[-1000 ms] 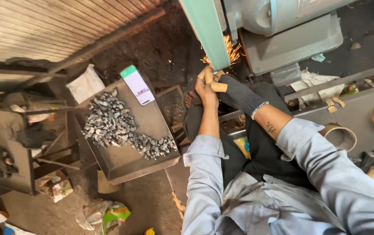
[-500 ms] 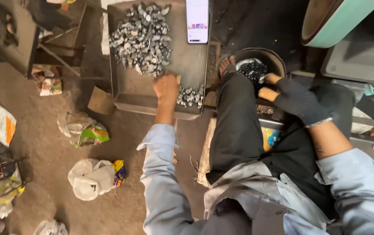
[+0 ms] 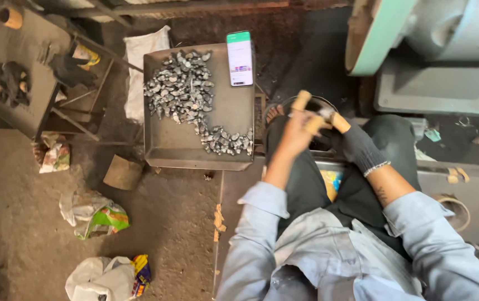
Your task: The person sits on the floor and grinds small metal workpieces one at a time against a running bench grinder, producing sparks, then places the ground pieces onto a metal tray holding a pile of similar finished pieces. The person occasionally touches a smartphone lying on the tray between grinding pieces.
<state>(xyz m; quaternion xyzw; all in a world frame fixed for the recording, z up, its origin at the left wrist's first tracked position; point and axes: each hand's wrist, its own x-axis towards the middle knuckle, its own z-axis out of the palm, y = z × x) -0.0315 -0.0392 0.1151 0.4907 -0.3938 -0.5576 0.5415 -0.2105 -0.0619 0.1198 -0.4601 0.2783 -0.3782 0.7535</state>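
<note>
Your left hand point(image 3: 298, 129), bare with tan wrapping on the fingers, and your right hand point(image 3: 351, 142), in a dark knitted glove with tan-wrapped fingertips, are meeting over your lap, fingers curled in close together. They are pinching a small grey metal piece point(image 3: 325, 113) between them; it is too small to tell its shape. Whether each hand is gripping it firmly or only touching it, I cannot tell.

Just beneath your hands, a dark round bowl point(image 3: 284, 106) is sitting partly hidden behind them and your black-trousered knees, with a bare foot showing at its rim toward 9 o'clock.

Toward 9 o'clock of your hands, the square rusty metal tray point(image 3: 195, 147) is standing just beside your left knee. A heap of small grey metal pieces point(image 3: 181, 89) is lying in its far left part, trailing down to a smaller cluster near its near right corner. A smartphone with a lit green and white screen point(image 3: 240, 58) is resting on the tray's far right corner.

Toward 1 o'clock, a grey machine with a pale green guard point(image 3: 373, 39) is standing well apart from your hands.

Far toward 9 o'clock, a low metal desk point(image 3: 5, 106) is carrying dark gloves. On the dirt floor point(image 3: 167, 223) toward 7 o'clock, crumpled plastic bags point(image 3: 97, 214) are lying.
</note>
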